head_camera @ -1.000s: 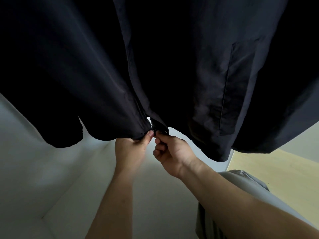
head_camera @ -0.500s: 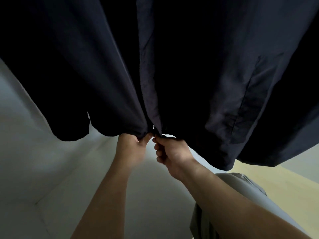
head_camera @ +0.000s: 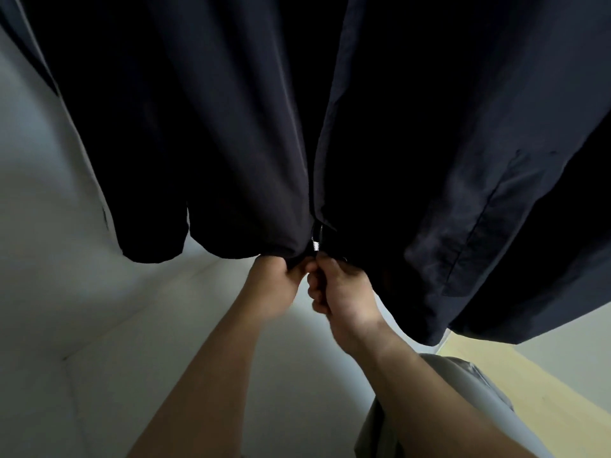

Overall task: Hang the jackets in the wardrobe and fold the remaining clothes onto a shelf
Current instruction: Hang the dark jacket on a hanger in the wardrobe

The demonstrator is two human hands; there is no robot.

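jacket (head_camera: 231, 127): dark, hanging inside the white wardrobe (head_camera: 49, 226). Its top is cut off by the frame, so no idea what it hangs from.
zip (head_camera: 315, 244): only a short run of pale teeth shows just above the hands. The rest is lost under the front flap (way too dark to pick out a slider).
left hand (head_camera: 274, 285): fingers curled tight round the hem left of the opening, tips buried in the cloth.
right hand (head_camera: 344, 292): thumb and fingers pinched together at the zip's bottom end. What sits between them is hidden.
vs a second ago: the hands were slightly apart, now they're knuckle to knuckle, and the jacket fills more of the view.
fabric: thin, smooth, faint sheen, with long soft folds and a wavy hem.
pocket (head_camera: 463, 233): flat slanted strip on the right panel.
wardrobe panels: plain matte white, meeting in a corner.
bottom right: grey cloth (head_camera: 463, 391) beside a pale yellow floor (head_camera: 545, 375).
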